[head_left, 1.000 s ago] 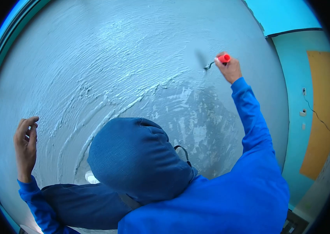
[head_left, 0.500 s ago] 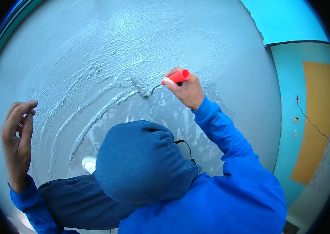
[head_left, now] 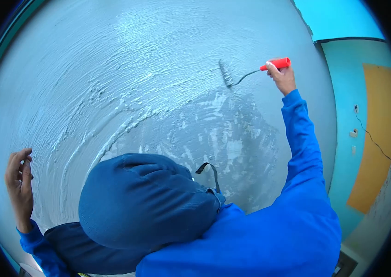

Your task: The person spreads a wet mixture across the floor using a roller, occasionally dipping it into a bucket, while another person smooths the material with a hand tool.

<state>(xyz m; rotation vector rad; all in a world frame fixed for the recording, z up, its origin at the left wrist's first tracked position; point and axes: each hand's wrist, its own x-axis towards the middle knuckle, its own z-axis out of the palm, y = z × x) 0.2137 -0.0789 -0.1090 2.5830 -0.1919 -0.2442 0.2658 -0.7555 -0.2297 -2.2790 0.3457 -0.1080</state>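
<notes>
My right hand point(head_left: 282, 76) is closed around the red handle of a paint roller point(head_left: 225, 74), at the upper right. A bent dark metal rod joins the handle to the narrow roller head, which lies against the grey wall point(head_left: 172, 51) and looks coated with the wet grey material. At the far left, my left hand point(head_left: 19, 177) is raised near the wall with loosely bent fingers and nothing visible in it. Arcing ridges of thick coating point(head_left: 121, 129) run across the wall. Below them is a thinner, patchy area point(head_left: 223, 134).
A dark blue cloth cap point(head_left: 135, 201) with a black strap point(head_left: 211, 173) covers the lower middle. To the right are a turquoise wall point(head_left: 341, 92), an orange-yellow panel point(head_left: 380, 115) and a hanging cable point(head_left: 371, 136). A dark green frame point(head_left: 1, 57) edges the left.
My right hand has carried the roller up and right along the wall, with the arm stretching farther out. My left hand is slightly lower. The cap has shifted left, and more patchy wall shows.
</notes>
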